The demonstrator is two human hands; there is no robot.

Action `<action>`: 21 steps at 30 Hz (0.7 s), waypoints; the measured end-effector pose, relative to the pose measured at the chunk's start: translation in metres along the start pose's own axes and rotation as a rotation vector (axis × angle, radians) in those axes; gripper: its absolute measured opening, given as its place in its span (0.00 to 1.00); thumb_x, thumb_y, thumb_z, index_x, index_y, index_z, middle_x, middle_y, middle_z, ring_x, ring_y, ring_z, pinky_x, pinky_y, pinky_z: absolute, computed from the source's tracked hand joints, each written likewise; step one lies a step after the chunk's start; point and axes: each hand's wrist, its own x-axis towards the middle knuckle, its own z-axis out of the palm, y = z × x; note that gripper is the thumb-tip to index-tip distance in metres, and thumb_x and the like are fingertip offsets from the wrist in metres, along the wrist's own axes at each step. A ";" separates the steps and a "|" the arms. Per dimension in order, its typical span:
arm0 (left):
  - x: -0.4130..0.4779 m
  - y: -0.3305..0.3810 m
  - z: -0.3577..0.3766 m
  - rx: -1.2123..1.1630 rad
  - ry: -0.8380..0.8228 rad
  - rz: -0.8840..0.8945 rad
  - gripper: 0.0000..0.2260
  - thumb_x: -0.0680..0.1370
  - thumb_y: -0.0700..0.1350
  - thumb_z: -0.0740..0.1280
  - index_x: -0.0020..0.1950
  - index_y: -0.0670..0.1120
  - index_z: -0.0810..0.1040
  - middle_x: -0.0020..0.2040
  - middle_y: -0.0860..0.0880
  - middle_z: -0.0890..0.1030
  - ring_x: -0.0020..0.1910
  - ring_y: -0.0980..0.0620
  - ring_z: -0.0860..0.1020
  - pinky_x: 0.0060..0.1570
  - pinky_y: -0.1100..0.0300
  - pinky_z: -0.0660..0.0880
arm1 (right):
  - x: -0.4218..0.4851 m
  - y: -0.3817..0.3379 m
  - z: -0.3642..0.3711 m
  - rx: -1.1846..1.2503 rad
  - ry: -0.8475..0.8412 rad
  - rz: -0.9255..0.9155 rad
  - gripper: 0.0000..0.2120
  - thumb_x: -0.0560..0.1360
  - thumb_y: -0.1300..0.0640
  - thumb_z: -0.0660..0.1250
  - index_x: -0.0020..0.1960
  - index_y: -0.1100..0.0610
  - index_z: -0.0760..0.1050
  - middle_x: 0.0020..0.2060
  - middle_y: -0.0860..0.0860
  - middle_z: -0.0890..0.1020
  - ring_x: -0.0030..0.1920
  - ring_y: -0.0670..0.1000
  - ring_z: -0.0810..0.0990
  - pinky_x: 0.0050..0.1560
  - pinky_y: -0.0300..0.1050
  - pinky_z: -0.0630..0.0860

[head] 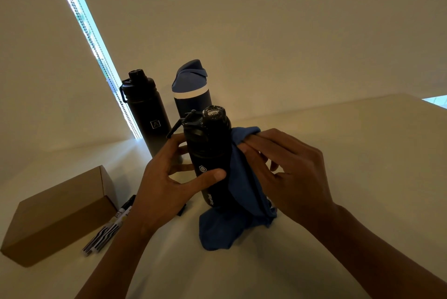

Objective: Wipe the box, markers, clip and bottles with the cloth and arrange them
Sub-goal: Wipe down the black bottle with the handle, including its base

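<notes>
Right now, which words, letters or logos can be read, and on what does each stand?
"A" in a square: rear black bottle.
Front black bottle: a badge and a white word near the base, both too blurred to read.
Markers: print too small to read.
Blue bottle, box, cloth: no text shows.

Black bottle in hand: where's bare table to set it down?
Bare table lies right of the blue cloth, toward the far edge, and in front between cloth and markers. Crowded: box and markers left, two standing bottles behind the held bottle.
</notes>
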 end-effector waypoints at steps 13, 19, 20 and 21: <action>0.001 0.000 -0.001 -0.005 0.020 -0.001 0.33 0.68 0.57 0.80 0.65 0.77 0.68 0.62 0.69 0.79 0.61 0.64 0.79 0.54 0.72 0.77 | -0.001 -0.015 0.004 0.004 0.014 -0.001 0.10 0.80 0.58 0.72 0.58 0.62 0.85 0.46 0.51 0.85 0.42 0.40 0.76 0.45 0.32 0.75; 0.004 -0.006 0.001 -0.020 -0.002 0.036 0.33 0.67 0.71 0.75 0.68 0.79 0.65 0.65 0.59 0.79 0.63 0.57 0.79 0.56 0.71 0.77 | -0.003 -0.017 0.008 -0.014 -0.025 -0.102 0.10 0.80 0.57 0.72 0.58 0.61 0.85 0.50 0.53 0.86 0.45 0.48 0.83 0.49 0.35 0.79; 0.004 -0.006 0.001 -0.025 -0.010 0.040 0.32 0.68 0.71 0.74 0.69 0.78 0.65 0.65 0.59 0.79 0.63 0.56 0.79 0.56 0.71 0.76 | -0.002 -0.016 0.007 -0.024 -0.005 -0.091 0.10 0.81 0.57 0.70 0.58 0.61 0.85 0.50 0.53 0.86 0.45 0.48 0.83 0.48 0.36 0.80; 0.003 -0.006 0.001 -0.037 -0.012 0.040 0.31 0.69 0.70 0.73 0.69 0.78 0.65 0.65 0.59 0.79 0.64 0.56 0.79 0.56 0.71 0.77 | -0.001 -0.013 0.004 -0.033 0.017 -0.078 0.10 0.81 0.57 0.69 0.58 0.61 0.85 0.50 0.53 0.86 0.44 0.48 0.83 0.46 0.37 0.80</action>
